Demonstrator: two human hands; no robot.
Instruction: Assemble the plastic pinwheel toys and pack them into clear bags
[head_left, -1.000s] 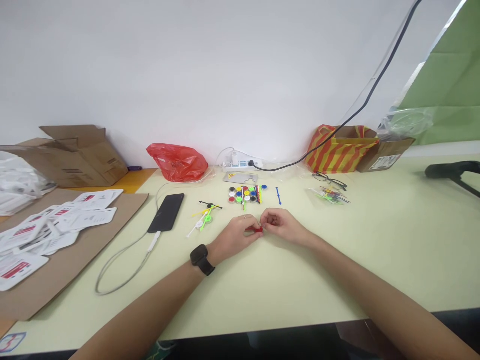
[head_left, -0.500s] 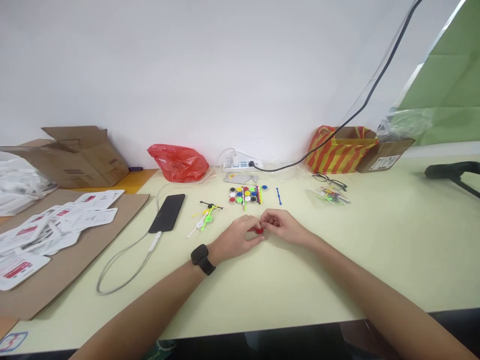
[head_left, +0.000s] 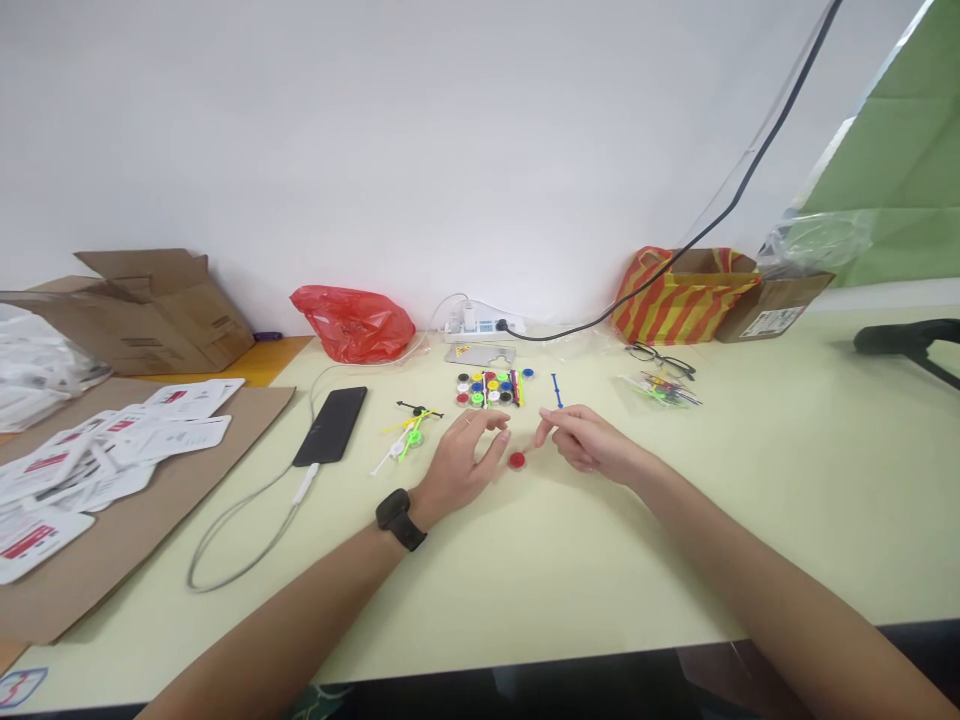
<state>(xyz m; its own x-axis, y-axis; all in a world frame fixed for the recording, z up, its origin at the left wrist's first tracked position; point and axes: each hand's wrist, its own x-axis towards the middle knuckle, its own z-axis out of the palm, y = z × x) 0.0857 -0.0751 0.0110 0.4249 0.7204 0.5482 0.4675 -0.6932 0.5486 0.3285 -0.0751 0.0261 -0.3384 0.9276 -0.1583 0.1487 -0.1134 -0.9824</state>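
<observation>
Counter [head_left: 637,580], smooth and pale green, carries 1 small round red plastic disc [head_left: 517,461], lying between the bare left hand [head_left: 459,462], thumb and fingers parted, and the bare right hand [head_left: 591,445], loosely curled, gripping nothing visible.

Red disc [head_left: 517,460] flat on table [head_left: 637,580], between left hand [head_left: 457,462] and right hand [head_left: 592,445], touching neither. Coloured discs [head_left: 478,387] grouped behind, blue stick [head_left: 556,388] just beside. Phone [head_left: 330,427] at left.
</observation>
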